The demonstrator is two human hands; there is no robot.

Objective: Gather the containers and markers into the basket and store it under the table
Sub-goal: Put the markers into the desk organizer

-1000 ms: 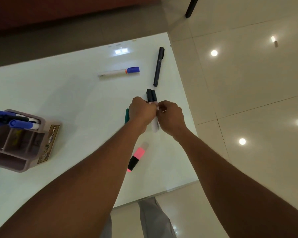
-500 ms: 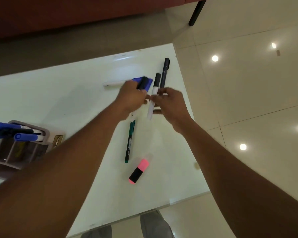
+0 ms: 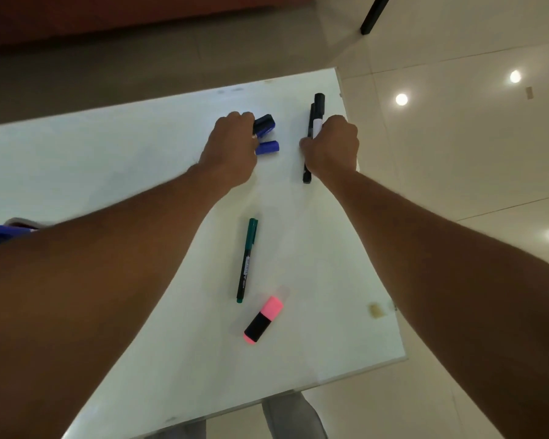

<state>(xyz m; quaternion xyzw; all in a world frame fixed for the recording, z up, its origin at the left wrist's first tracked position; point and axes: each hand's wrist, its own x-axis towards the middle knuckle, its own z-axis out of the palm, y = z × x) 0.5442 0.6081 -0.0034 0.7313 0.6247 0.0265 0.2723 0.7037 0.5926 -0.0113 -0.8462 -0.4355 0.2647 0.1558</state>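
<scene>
Black marker (image 3: 306, 177) lengthwise, pointing away

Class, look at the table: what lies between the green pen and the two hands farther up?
Nothing: in the head view, bare white table separates the green pen from the left hand and right hand.
</scene>
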